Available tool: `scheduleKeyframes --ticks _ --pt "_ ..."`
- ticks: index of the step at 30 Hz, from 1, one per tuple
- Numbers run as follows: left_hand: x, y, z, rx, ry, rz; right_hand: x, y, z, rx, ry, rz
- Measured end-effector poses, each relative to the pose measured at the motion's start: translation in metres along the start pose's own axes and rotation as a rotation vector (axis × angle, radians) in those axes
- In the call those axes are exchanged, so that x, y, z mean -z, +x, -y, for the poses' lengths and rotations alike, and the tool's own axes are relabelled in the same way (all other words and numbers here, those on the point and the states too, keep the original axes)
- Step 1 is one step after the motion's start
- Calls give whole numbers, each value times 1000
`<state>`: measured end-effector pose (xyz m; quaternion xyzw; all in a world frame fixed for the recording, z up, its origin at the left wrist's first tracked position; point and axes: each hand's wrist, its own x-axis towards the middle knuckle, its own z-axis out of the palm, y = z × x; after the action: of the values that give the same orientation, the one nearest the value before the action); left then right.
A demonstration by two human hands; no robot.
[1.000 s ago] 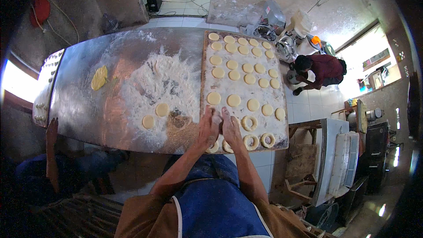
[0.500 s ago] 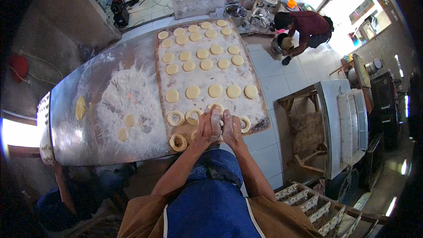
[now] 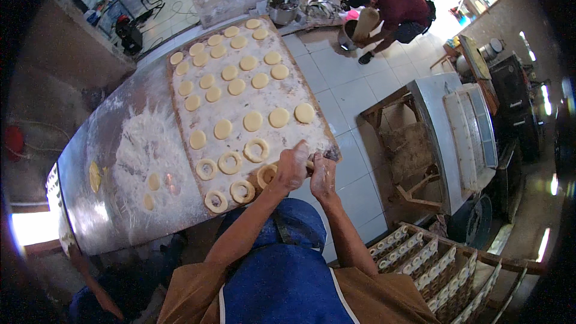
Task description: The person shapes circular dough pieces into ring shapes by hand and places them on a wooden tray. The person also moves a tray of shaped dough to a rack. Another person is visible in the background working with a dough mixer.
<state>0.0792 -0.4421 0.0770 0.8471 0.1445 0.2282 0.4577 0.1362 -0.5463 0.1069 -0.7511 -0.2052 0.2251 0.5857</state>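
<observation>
My left hand (image 3: 291, 167) and my right hand (image 3: 323, 175) are close together over the near right corner of a floured board (image 3: 252, 93). Both have curled fingers, closed on what looks like a dough ring that they mostly hide. To their left lie finished-looking dough rings, among them one just beyond (image 3: 256, 150) and one partly behind my left wrist (image 3: 266, 175). Farther up the board, flat round dough discs (image 3: 252, 121) lie in rows.
A metal table (image 3: 114, 204) under the board carries loose flour (image 3: 144, 150) and dough scraps (image 3: 94, 177). A co-worker (image 3: 399, 9) bends over a pot (image 3: 347, 35) on the tiled floor. At right stand a metal-topped stand (image 3: 435, 138) and a rack of dough rings (image 3: 432, 264).
My hands have gone from the third ring of the row to its right end. That third ring now lies uncovered. The view has turned, shifting the board leftward.
</observation>
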Motion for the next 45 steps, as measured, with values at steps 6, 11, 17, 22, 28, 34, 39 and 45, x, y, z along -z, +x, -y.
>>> scheduleKeyframes --ticks 6,11,17,22,28,34,39,45 --pt "-28 26 -10 388 -534 -51 58 4 8 233 -39 -14" --pt "-40 53 -15 251 277 -53 82 17 2 -77 -479 -84" --pt "-16 50 -22 188 318 203 89 15 -20 -160 -551 -142" --pt "-4 57 -23 306 353 200 54 76 -23 373 -624 -200" --pt "32 87 34 -48 707 -197 -4 146 -38 753 -760 -78" --pt "47 86 45 231 458 0 -9 157 -16 152 -817 125" --pt "140 -15 40 285 -63 -321 -70 99 32 304 -328 355" --pt "288 -207 82 754 227 -730 -253 -17 56 449 -261 961"
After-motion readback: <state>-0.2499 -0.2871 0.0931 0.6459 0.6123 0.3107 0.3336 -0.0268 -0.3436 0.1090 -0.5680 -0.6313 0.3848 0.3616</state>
